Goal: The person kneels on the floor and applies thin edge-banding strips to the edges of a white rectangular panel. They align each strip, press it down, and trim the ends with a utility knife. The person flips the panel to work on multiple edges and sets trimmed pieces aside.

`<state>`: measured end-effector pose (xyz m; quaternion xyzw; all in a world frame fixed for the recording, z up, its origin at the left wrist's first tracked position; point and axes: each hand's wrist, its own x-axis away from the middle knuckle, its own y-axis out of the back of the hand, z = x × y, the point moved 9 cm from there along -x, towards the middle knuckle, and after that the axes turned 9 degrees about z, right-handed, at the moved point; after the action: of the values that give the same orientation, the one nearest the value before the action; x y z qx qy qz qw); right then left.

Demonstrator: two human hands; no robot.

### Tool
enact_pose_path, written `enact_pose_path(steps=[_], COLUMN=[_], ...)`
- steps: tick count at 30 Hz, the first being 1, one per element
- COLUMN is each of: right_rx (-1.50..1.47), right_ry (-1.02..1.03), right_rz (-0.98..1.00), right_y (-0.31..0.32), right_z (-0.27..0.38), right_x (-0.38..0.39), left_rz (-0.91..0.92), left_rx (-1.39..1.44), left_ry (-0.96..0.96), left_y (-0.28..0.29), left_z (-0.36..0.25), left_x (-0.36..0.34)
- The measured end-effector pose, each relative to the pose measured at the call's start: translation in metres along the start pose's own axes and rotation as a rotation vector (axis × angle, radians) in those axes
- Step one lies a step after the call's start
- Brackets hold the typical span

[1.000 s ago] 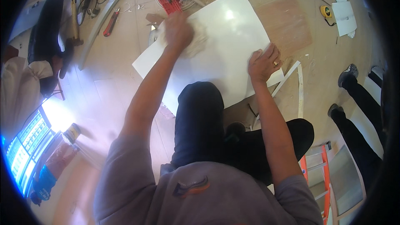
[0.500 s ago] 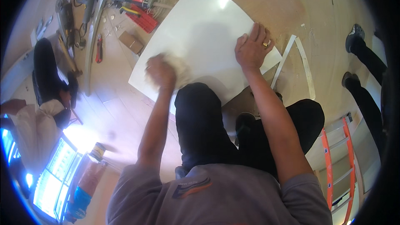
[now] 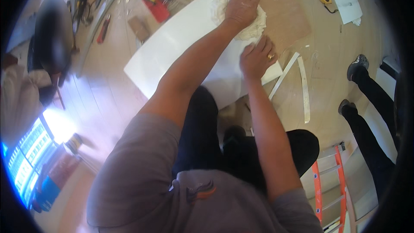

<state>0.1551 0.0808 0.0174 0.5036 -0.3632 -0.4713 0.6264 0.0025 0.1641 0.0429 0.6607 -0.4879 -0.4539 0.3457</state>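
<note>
A glossy white panel [image 3: 172, 47] lies at an angle in front of my knees. My left hand [image 3: 242, 8] reaches to its far right part and presses down on a bunched cream cloth [image 3: 221, 7], which spreads out around and beneath my fingers. The palm side and part of the cloth are hidden under the hand. Nearer to me, my right hand [image 3: 258, 60] lies on the panel's right edge with its fingers stretched out, and a ring shows on one finger. It holds nothing; the cloth's lower border is close to its fingertips.
Beyond the panel lies a brown board [image 3: 282, 15]. Two white strips [image 3: 304, 90] rest at the right. Red-handled pliers [image 3: 103, 30], a brown block [image 3: 138, 28] and power tools [image 3: 81, 0] lie at the left. An orange ladder [image 3: 340, 181] and other people's legs [image 3: 371, 90] are at the right.
My left hand has swept the cloth from the panel's near left side to its far right part. My right hand stays on the right edge. The whole view has shifted somewhat.
</note>
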Motion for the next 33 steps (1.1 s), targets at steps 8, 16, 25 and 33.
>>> enact_pose_path(steps=[8,16,25,33], right_rx=[0.077,0.073,-0.086,-1.351], right_ry=[-0.037,0.002,-0.142,-0.858], right_rz=[0.012,0.021,-0.039,0.290], right_y=[0.003,-0.002,0.059,-0.075], right_z=[-0.013,-0.012,-0.036,-0.095], right_x=[-0.011,0.006,0.040,0.178], left_rz=[0.183,0.071,0.122,0.266], left_rx=[-0.100,-0.025,-0.011,-0.063], left_ry=[0.394,0.265,0.135,0.214], left_y=[0.096,0.061,0.017,0.036], left_z=[0.089,0.019,-0.028,-0.013], left_x=[0.331,0.242,0.074,0.282])
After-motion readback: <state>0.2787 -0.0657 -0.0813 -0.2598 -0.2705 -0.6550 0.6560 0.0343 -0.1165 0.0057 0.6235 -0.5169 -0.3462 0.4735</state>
